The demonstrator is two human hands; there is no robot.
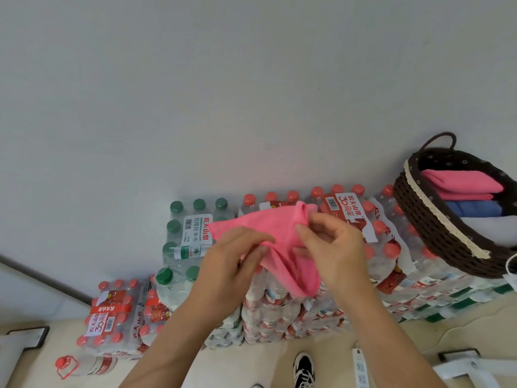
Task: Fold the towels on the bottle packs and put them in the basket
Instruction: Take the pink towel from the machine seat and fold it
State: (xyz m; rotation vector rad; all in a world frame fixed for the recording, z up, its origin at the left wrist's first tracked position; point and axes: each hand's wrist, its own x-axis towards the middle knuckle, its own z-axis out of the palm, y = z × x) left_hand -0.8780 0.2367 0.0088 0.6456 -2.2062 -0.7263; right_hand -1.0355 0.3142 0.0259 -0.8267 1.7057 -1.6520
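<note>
Gripping a pink towel point(263, 228) above the stacked bottle packs point(363, 236), our left hand point(237, 259) pinches one edge between thumb and curled fingers while our right hand point(333, 242) closes its fingertips on the bunched cloth beside it. The towel hangs loose between both hands, clear of the red-capped packs. At far right the dark wicker basket point(436, 233) rests on the packs, with a folded pink towel point(461, 184) atop a folded blue towel point(472, 210).
</note>
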